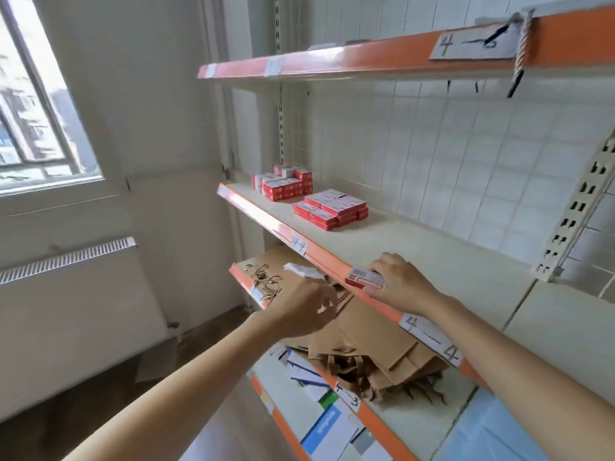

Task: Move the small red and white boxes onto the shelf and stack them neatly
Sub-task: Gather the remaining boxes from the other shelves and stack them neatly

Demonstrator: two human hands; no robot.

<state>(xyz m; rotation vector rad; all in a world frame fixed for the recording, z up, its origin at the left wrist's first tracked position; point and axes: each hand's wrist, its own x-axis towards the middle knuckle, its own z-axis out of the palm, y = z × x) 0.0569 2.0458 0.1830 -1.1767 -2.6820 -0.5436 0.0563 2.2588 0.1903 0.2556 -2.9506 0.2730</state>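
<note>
The right hand (pixel 397 282) grips a small red and white box (pixel 366 280), fingers curled over its far side, holding it right at the front edge of the middle shelf (pixel 432 261), just above the orange lip. The left hand (pixel 304 306) hovers in front of the shelf below, fingers curled round something white (pixel 303 270) that pokes out above the knuckles; it is blurred, and I cannot tell whether it is another box or a scrap of paper. Further along the middle shelf, toward its left end, stand two groups of boxes: the near stack (pixel 331 208) laid flat, and the far stack (pixel 283 183) by the back corner, packed tighter. The risk from here is that the held box catches on the front lip as it goes in and slips from the grip onto the brown paper bags (pixel 359 341) heaped on the lower shelf. Set down too hard against the near stack, it could also nudge those boxes out of line. How many layers the far stack has is hard to read. The person's body is out of view, and the right end of the shelf is cut off by the frame.
</note>
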